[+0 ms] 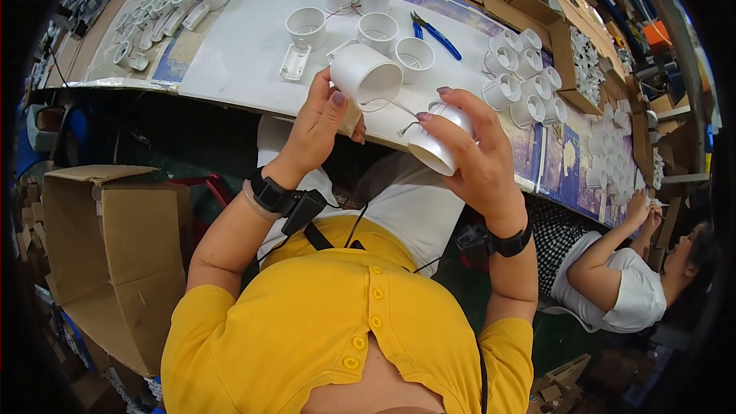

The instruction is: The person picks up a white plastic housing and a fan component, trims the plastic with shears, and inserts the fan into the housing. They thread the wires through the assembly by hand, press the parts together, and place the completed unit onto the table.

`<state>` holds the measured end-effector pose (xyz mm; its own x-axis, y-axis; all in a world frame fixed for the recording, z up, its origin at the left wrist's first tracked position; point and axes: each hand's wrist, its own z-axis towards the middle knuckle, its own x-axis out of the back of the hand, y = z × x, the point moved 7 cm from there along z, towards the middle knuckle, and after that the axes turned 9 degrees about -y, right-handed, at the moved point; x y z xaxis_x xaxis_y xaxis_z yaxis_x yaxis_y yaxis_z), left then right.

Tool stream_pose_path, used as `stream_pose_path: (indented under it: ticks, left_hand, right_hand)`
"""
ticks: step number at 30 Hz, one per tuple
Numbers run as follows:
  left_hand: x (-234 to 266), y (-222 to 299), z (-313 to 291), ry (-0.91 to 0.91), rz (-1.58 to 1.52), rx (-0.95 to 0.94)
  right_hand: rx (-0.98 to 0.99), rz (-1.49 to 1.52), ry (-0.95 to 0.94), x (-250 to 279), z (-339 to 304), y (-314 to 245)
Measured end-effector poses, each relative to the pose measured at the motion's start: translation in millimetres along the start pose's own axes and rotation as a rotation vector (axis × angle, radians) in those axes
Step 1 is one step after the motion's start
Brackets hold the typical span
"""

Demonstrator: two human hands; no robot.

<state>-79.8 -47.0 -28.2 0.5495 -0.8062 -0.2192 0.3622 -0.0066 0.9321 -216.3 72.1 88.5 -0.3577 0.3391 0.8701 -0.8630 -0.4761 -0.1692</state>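
Workbench space fills the top of my view: a long table (230, 69) with a white sheet over a blue-patterned mat, and a cardboard box (115, 253) on the floor at my left. At the far right a co-worker (621, 276) in a white top leans over the same table.

My left hand (318, 126) is closed around a white plastic cup-shaped housing (366, 77), its open mouth turned toward me. My right hand (471, 149) is wrapped around a second white housing (437, 146), mouth tilted down and to the left. Both are lifted just off the table's near edge, close together but not touching, and thin wires (399, 111) run between them.

As for progress, I judge this to be somewhere in the middle. A cluster of similar white housings (525, 80) stands at the right of the table, five more (376, 27) sit loose on the white sheet with a flat white part (295, 61) beside them, and another group (165, 11) lies at the far left. Which are finished I cannot tell. Blue-handled pliers (433, 34) lie unused behind the pair I hold.

The housings look smooth, glossy and rigid, with a ribbed grille deep inside.
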Motion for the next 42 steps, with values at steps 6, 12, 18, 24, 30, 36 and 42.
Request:
stream_pose_path:
  ticks: [6, 12, 18, 24, 30, 36, 42]
  left_hand:
    - [-6, 2, 0, -0.027, 0.026, 0.005]
    - [-17, -3, 1, -0.082, -0.067, 0.041]
    - [-29, -17, 0, -0.066, -0.048, 0.093]
    - [-46, -22, 12, -0.114, 0.098, 0.167]
    - [-54, -34, 28, -0.140, 0.262, 0.302]
    - [-59, -30, 40, -0.125, 0.359, 0.393]
    - [-60, -32, 46, -0.107, 0.310, 0.415]
  right_hand:
    - [0.039, 0.160, -0.038, -3, 5, 0]
    - [-0.076, 0.264, -0.081, -23, 5, 6]
    - [-0.174, 0.337, -0.038, -32, -14, 23]
    - [-0.194, 0.373, -0.004, -37, -42, 51]
    - [-0.395, 0.521, -0.040, -45, -68, 85]
    - [-0.449, 0.544, -0.059, -52, -78, 100]
    - [-0.380, 0.352, 0.080, -33, -62, 92]
